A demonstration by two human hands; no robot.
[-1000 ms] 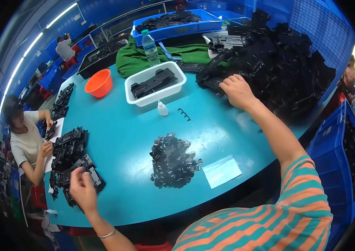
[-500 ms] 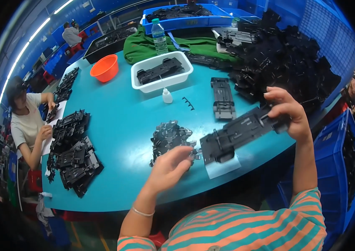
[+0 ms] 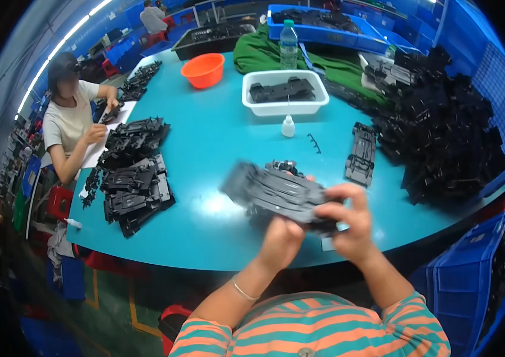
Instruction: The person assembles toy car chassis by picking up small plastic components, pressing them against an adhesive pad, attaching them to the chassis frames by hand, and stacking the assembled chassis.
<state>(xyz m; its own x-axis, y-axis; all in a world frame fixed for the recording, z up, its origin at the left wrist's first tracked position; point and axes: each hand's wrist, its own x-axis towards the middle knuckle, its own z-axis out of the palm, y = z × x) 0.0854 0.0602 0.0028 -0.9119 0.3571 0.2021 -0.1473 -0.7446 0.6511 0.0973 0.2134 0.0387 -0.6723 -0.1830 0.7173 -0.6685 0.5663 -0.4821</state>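
We judge the work partway: one black plastic part is in our grip above the tabletop, a stack of parts lies at nine o'clock from it, and a far bigger heap lies at two o'clock. Which are finished, we cannot tell. Our left hand holds the near edge, our right hand the right end; both close on the part, though blur softens its far end. Half a second ago only our right hand held it, farther toward three o'clock, and our left was free.
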